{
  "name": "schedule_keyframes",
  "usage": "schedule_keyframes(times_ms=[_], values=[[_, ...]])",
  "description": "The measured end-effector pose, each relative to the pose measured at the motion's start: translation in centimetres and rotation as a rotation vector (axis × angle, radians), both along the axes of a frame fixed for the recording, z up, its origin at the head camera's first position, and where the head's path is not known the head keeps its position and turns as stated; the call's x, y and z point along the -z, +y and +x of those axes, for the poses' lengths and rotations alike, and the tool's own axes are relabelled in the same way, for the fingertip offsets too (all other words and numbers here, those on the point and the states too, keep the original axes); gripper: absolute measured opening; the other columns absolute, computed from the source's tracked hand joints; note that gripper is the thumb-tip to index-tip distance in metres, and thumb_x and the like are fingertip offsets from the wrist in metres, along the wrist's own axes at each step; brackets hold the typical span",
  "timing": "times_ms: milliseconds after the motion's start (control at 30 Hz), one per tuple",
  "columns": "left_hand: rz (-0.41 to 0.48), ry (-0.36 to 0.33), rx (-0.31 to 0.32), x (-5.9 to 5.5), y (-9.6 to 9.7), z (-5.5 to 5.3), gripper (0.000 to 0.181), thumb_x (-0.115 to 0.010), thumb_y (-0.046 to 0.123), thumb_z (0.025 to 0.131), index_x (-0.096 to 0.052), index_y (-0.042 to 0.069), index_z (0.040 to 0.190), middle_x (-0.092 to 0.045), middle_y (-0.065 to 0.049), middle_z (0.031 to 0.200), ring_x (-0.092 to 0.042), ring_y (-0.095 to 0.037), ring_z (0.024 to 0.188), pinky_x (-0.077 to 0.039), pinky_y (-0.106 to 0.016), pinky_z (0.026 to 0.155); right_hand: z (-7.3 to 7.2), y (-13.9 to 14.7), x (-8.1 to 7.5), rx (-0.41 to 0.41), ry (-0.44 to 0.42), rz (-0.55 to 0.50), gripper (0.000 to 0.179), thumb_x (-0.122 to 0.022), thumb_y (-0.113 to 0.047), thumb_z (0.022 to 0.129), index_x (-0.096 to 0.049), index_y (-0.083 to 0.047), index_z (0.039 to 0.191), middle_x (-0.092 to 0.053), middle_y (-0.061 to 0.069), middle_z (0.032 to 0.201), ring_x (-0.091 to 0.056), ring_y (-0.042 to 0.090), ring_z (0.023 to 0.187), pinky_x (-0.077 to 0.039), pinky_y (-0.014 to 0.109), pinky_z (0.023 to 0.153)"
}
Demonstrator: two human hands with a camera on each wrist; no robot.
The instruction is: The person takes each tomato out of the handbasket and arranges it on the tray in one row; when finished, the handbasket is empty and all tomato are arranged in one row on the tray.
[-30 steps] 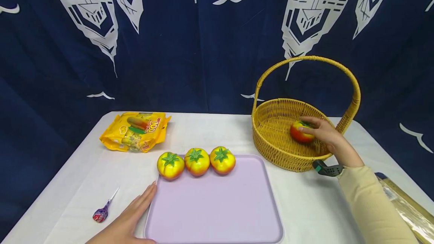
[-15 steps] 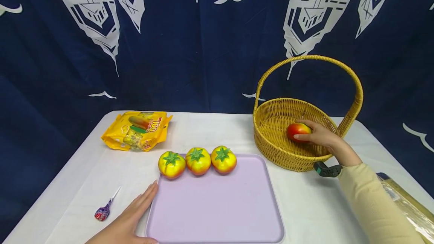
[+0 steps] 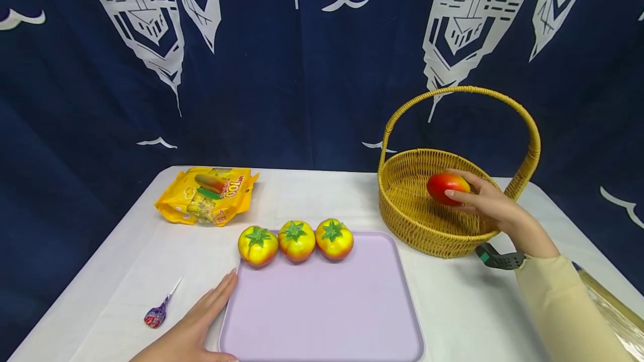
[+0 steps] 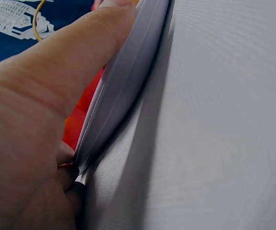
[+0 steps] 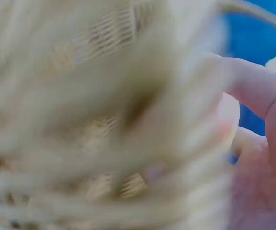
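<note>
My right hand (image 3: pixel 495 205) reaches into a wicker basket (image 3: pixel 415 236) and holds a red and yellow toy tomato (image 3: pixel 444 187), thumb in front and fingers behind. The tomato lies tipped on its side, level with the upper part of the basket's inside. In the right wrist view, blurred weave covers most of the picture. My left hand (image 3: pixel 196 323) lies with straight fingers along the left edge of a lilac tray (image 3: pixel 322 306). Three yellow-red toy tomatoes with green tops, left (image 3: pixel 257 247), middle (image 3: pixel 297 243) and right (image 3: pixel 334 242), sit in a row at the tray's far edge.
A yellow snack bag (image 3: pixel 206 197) lies at the back left of the white table. Near the left hand is a wrapped lollipop (image 3: pixel 157 313). The basket's tall handle (image 3: pixel 465 89) arches over the right arm. A clear plastic package (image 3: pixel 616 320) lies at the far right.
My right hand has turned the toy tomato, so its green top no longer shows, and has raised it a little inside the basket. The left hand stays at the tray's edge.
</note>
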State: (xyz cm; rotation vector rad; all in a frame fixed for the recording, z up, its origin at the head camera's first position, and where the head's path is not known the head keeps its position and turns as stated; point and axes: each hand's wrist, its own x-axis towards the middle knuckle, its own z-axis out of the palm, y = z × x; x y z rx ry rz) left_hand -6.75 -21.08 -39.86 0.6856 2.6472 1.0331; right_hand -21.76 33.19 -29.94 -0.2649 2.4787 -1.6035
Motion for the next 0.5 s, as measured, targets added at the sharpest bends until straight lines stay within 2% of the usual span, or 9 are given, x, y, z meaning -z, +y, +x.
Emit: schedule_keyframes(times_ms=[100,233,333,500], values=[[-0.002,0.001,0.007,0.0,0.0,0.1,0.116,-0.076,0.054,0.068,-0.008,0.01,0.151,-0.009,-0.017,0.154,-0.016,-0.043,0.134,-0.018,-0.064,0.098,1.5,-1.0,-0.9,0.007,0.062,0.015,0.061,-0.053,-0.023,0.097,-0.023,-0.014,0.148,-0.029,0.017,0.138,-0.045,0.016,0.107,-0.048,0.024,0.082],[-0.021,0.07,0.023,0.0,-0.2,0.0,0.118,-0.075,0.058,0.066,-0.01,0.008,0.151,-0.012,-0.02,0.153,-0.02,-0.044,0.132,-0.02,-0.064,0.096,3.4,-3.6,-1.7,-0.035,0.131,0.005,0.06,-0.054,-0.018,0.096,-0.025,-0.021,0.149,-0.035,0.012,0.135,-0.043,0.023,0.111,-0.048,0.031,0.084],[-0.017,0.078,0.021,-0.1,-0.1,0.0,0.119,-0.074,0.059,0.065,-0.01,0.007,0.15,-0.012,-0.02,0.152,-0.02,-0.044,0.132,-0.022,-0.065,0.096,4.5,-5.7,-1.5,-0.087,0.15,-0.037,0.06,-0.055,-0.014,0.095,-0.028,-0.022,0.148,-0.038,0.01,0.133,-0.043,0.025,0.113,-0.047,0.034,0.085],[0.0,0.028,0.019,-0.1,-0.1,0.0,0.117,-0.075,0.057,0.067,-0.01,0.006,0.15,-0.01,-0.02,0.153,-0.018,-0.045,0.132,-0.021,-0.067,0.095,5.7,-8.8,-0.3,-0.132,0.126,-0.097,0.06,-0.059,-0.013,0.092,-0.032,-0.018,0.146,-0.036,0.013,0.137,-0.039,0.031,0.118,-0.045,0.032,0.088]])
